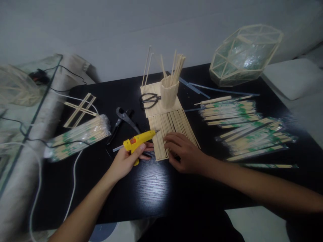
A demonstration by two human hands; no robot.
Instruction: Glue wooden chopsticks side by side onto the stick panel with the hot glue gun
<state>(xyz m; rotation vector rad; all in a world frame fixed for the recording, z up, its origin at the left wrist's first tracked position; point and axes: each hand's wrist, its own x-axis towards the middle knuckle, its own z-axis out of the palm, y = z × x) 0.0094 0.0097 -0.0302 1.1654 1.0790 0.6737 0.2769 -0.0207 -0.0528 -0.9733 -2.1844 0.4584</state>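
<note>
My left hand (126, 159) is closed around a yellow hot glue gun (140, 140), its nozzle pointing right over a row of bamboo sticks (159, 143). A glue stick pokes out of the gun's back end. The sticks lie side by side on the table, forming a flat strip with some gaps on its right. My right hand (185, 153) rests over the strip's near right part, fingers bent and apart, with nothing visible held in it. Behind the strip, a flat panel of sticks (156, 87) carries a stick-built cup (168, 95) of loose sticks and black-handled scissors (148, 101).
Pliers (123, 117) lie left of the strip, near a plastic-wrapped chopstick bundle (78, 139) and a small stick frame (79, 111). Several wrapped chopsticks (252, 137) are on the right. A faceted clear-panelled lantern-like frame (246, 55) stands at the back right. Cables (75, 178) run down the left.
</note>
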